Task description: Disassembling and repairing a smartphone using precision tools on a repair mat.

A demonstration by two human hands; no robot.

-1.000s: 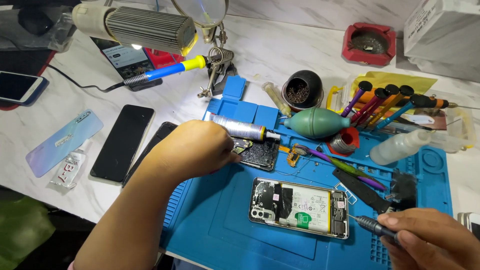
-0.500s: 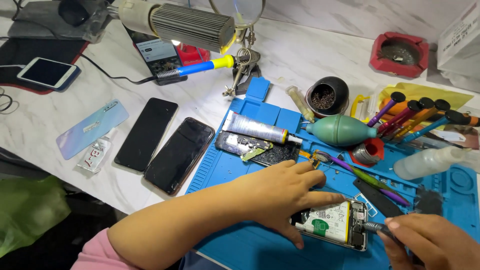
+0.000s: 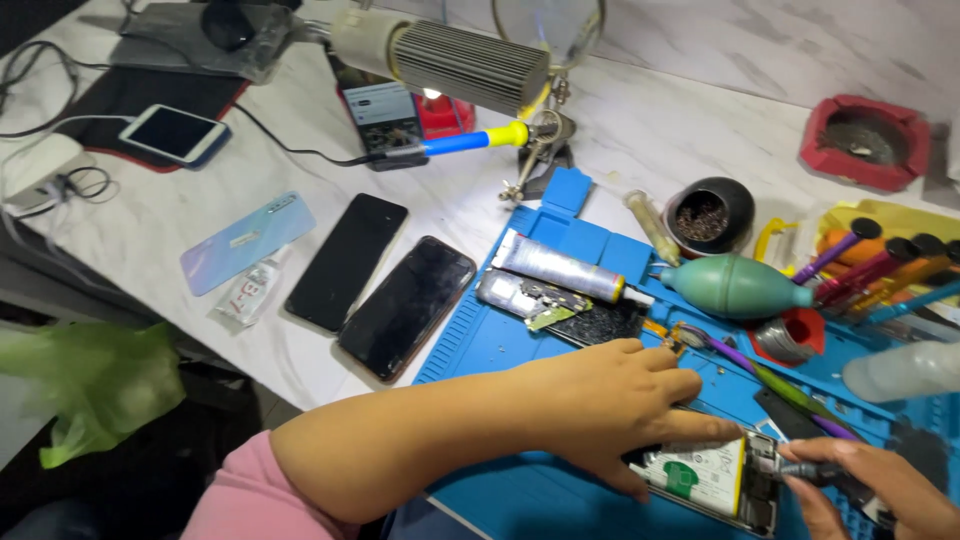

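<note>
- Your left hand [image 3: 610,410] lies flat on the opened smartphone with its white battery and green sticker exposed [image 3: 715,478]; the fingers are spread and press down on the phone's left end without wrapping around anything.
- Your right hand [image 3: 880,490] is closed around a dark, slim screwdriver [image 3: 815,472], whose tip meets the phone's right end. The phone lies at the near edge of the blue silicone work mat [image 3: 480,350].
- Just beyond your left fingers lie a purple-handled tool [image 3: 735,357] and a small red-and-silver roll [image 3: 792,335].
- Further up the mat sit a dark circuit-board part with a cracked black panel [image 3: 560,305], a silver glue tube with a black nozzle [image 3: 565,268], and a green rubber air-blower bulb [image 3: 735,287].
- Left of the mat, on the white marble tabletop [image 3: 700,130], two black-screened phones [image 3: 405,305] lie side by side; a pale iridescent back cover [image 3: 247,240] lies further left.
- At the far side stand a dark round pot [image 3: 708,212], a red square ashtray [image 3: 865,140], a ribbed grey lamp housing [image 3: 465,65] and a blue-and-yellow soldering iron [image 3: 470,142].
</note>
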